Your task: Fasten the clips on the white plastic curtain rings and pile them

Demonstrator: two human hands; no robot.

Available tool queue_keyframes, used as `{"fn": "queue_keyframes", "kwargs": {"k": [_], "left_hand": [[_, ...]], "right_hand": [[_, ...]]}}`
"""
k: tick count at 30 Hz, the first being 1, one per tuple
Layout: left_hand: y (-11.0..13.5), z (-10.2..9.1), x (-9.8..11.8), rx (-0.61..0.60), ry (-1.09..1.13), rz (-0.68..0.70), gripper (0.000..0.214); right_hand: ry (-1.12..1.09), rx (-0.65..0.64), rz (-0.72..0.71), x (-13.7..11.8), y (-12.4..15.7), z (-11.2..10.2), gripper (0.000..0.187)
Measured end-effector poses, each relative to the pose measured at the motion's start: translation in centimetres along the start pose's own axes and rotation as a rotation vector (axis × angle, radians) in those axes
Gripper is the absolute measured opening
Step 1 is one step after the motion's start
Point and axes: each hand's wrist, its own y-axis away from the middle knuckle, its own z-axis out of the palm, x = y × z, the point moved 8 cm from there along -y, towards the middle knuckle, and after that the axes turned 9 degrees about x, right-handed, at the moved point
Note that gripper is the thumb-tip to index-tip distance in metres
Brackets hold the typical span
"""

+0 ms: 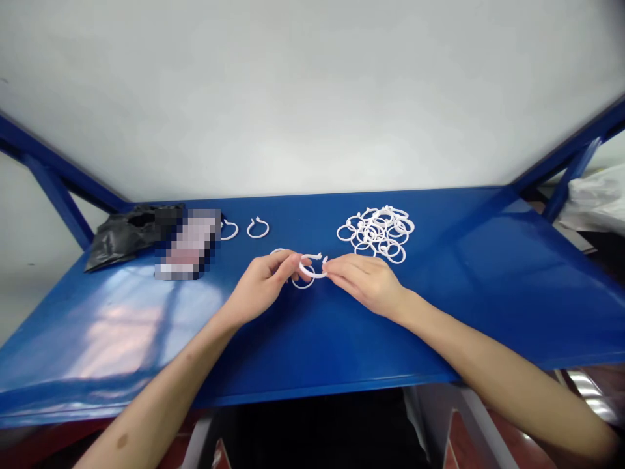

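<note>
Both hands meet over the middle of the blue table (pixel 439 312). My left hand (pixel 263 283) and my right hand (pixel 366 280) each pinch one end of an open white plastic ring (pixel 312 268), held just above the tabletop. Another white ring (pixel 303 284) lies on the table right under it, partly hidden by my left fingers. A heap of several white rings (pixel 378 232) sits behind my right hand. Two single rings (pixel 258 228) lie apart at the back left.
A black plastic bag (pixel 124 234) lies at the back left, beside a blurred flat object (pixel 188 244). A white wall stands right behind the table. Blue frame struts (pixel 566 166) rise at both sides. A white bag (pixel 598 198) sits off to the far right.
</note>
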Motion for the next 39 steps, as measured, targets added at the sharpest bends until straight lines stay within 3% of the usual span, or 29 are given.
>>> {"fn": "queue_keyframes", "kwargs": {"k": [4, 10, 13, 19, 23, 33, 36, 39], "left_hand": [[0.5, 0.6, 0.1, -0.059, 0.226, -0.108, 0.033], [0.9, 2.0, 0.0, -0.149, 0.224, -0.079, 0.03], [1.0, 1.9, -0.2, -0.102, 0.179, -0.041, 0.027], [1.3, 1.0, 1.2, 0.082, -0.117, 0.181, 0.026], [1.6, 1.7, 1.7, 0.071, -0.24, 0.297, 0.027], [2.7, 2.2, 3.4, 0.14, -0.458, 0.633, 0.027], [2.2, 1.8, 3.5, 0.149, -0.525, 0.631, 0.024], [1.4, 1.2, 2.7, 0.163, -0.605, 0.595, 0.022]], "right_hand": [[-0.012, -0.003, -0.028, -0.3, 0.1, 0.1, 0.021], [-0.338, -0.049, 0.29, 0.6, -0.2, 0.6, 0.037], [-0.434, -0.086, 0.419, 0.9, 0.1, 1.1, 0.037], [-0.483, -0.01, 0.61, 2.3, 1.2, 1.8, 0.024], [-0.406, 0.015, 0.542, 2.1, 0.9, 1.5, 0.011], [-0.304, -0.057, 0.275, 0.0, 0.6, 1.1, 0.015], [-0.142, -0.006, 0.243, 1.0, -0.1, 0.2, 0.016], [0.168, 0.024, 0.334, 4.3, -0.4, -1.8, 0.018]]}}
